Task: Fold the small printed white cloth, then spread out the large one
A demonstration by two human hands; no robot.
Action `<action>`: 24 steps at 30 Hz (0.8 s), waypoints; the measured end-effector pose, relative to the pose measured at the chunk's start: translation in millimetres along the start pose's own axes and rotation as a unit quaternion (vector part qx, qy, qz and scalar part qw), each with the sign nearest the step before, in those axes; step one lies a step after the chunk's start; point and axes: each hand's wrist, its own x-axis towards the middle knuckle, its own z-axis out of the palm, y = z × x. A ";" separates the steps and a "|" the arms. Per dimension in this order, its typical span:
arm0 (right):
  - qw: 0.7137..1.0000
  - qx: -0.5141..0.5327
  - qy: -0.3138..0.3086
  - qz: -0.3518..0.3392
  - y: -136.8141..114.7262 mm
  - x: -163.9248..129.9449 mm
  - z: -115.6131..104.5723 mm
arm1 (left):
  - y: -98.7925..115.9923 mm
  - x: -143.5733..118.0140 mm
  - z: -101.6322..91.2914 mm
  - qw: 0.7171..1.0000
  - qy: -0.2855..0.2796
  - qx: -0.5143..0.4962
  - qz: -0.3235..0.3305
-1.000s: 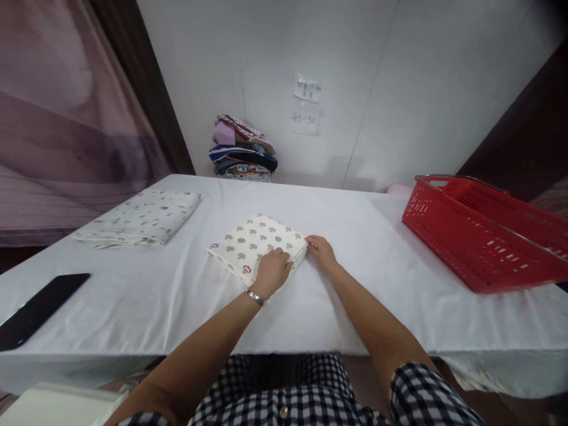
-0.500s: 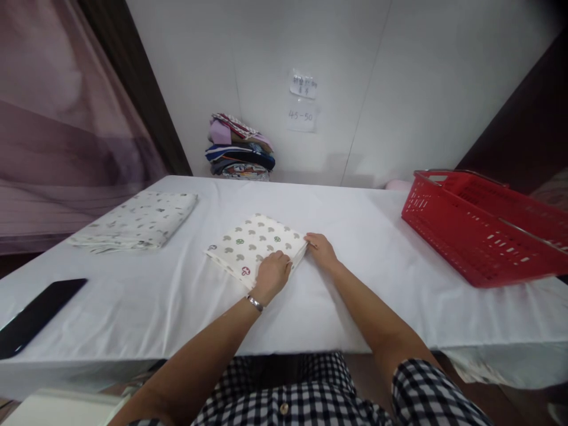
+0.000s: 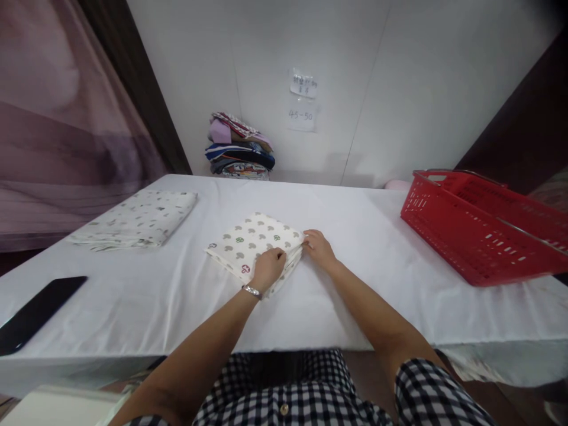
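Observation:
A folded white cloth with a mushroom print (image 3: 252, 242) lies in the middle of the white-covered table (image 3: 355, 284). My left hand (image 3: 267, 267) grips its near right edge, fingers curled over the layers. My right hand (image 3: 317, 248) pinches the cloth's right corner, fingertips tucked against the fold. Both hands sit close together at the cloth's right side. A metal bracelet is on my left wrist.
A second folded patterned cloth (image 3: 135, 218) lies at the table's left. A red plastic basket (image 3: 479, 228) stands at the right. A black phone (image 3: 38, 312) lies at the near left edge. A stack of folded clothes (image 3: 239, 154) sits against the back wall.
Both hands have shifted slightly left and forward along the cloth's right edge, and the edge now bunches a little under them. The camera view barely moved.

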 end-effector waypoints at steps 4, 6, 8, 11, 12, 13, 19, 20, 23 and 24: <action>0.999 -0.023 -0.022 -0.032 -2.6 -1.0 2.5 | -1.1 -1.2 1.8 1.000 0.013 -0.004 -0.001; 0.998 -0.043 -0.033 -0.034 -3.2 0.9 2.3 | -1.9 -1.6 2.8 1.000 0.014 -0.008 0.001; 0.996 -0.064 -0.049 -0.034 -4.3 4.5 0.7 | -2.8 -0.5 2.5 1.000 0.010 -0.018 0.003; 0.989 -0.099 -0.090 -0.055 -7.0 11.6 -4.1 | -4.2 5.3 -2.3 0.999 -0.018 -0.035 0.000; 0.986 -0.108 -0.106 -0.068 -8.0 14.0 -6.0 | -4.7 8.3 -5.1 0.999 -0.032 -0.039 -0.001; 0.983 -0.114 -0.122 -0.082 -8.8 16.2 -7.9 | -5.3 11.9 -8.4 0.998 -0.047 -0.041 -0.003; 0.969 -0.116 -0.178 -0.129 -9.4 23.2 -17.6 | -21.5 37.7 -22.4 0.999 0.014 0.034 0.017; 0.967 -0.121 -0.182 -0.131 -9.1 23.7 -18.1 | -26.5 41.6 -21.7 0.997 0.030 0.058 0.034; 0.962 -0.140 -0.188 -0.138 -9.2 26.1 -15.9 | -40.5 49.6 -14.5 0.988 0.044 0.125 0.082; 0.961 -0.146 -0.187 -0.142 -9.5 27.3 -14.0 | -43.8 50.7 -11.6 0.985 0.044 0.141 0.090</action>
